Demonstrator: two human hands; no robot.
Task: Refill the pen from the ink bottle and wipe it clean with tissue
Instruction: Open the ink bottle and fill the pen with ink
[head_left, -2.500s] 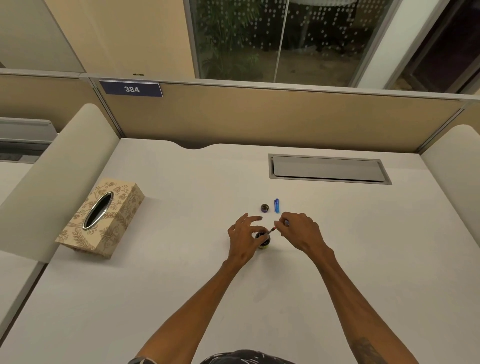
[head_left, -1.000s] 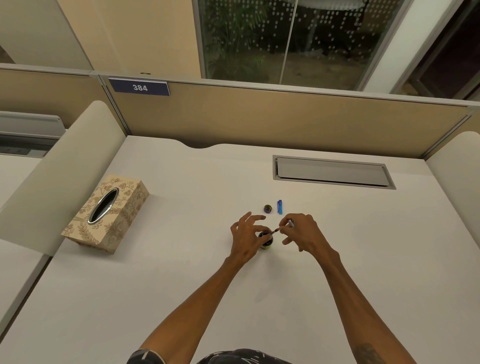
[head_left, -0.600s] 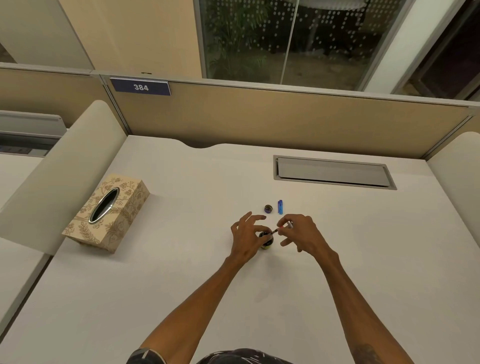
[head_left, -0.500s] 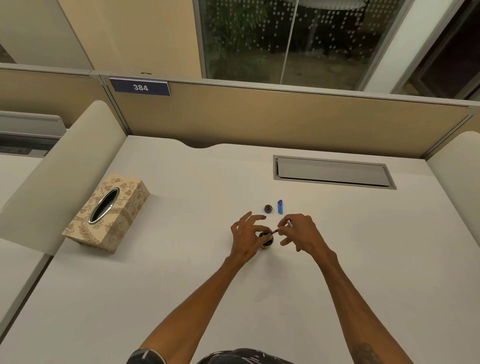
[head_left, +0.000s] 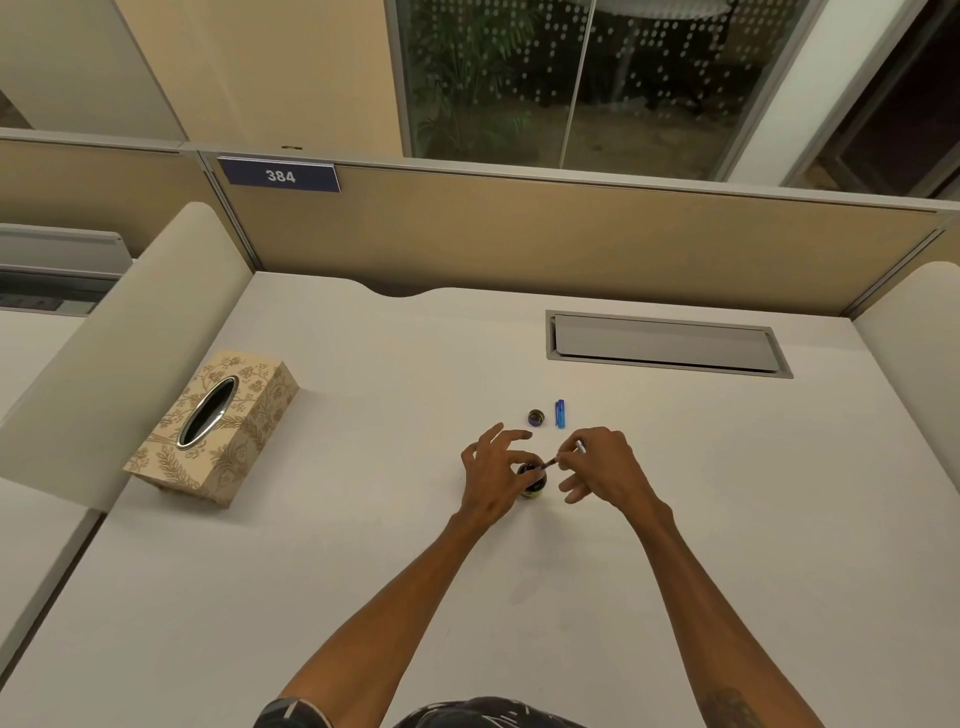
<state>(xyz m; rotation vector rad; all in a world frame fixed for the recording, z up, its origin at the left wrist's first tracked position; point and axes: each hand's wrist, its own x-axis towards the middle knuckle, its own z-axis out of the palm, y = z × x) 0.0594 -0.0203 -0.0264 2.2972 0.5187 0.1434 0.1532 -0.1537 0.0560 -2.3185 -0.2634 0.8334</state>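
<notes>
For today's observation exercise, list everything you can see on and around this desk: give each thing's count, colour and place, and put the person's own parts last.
desk: one, white, fills the foreground
tissue box: one, beige with a leaf pattern, desk's left side
ink bottle: one, dark, upright at desk centre in the left hand's grip
bottle cap: one, dark, just behind the bottle
pen cap: one, blue, right of the bottle cap
pen: one, dark with a silvery end, tilted, tip at the bottle's mouth
cable hatch: one, grey, desk's rear right
number plate: one, blue, reads 384, on the tan partition
left hand: one, around the bottle
right hand: one, holding the pen
</notes>
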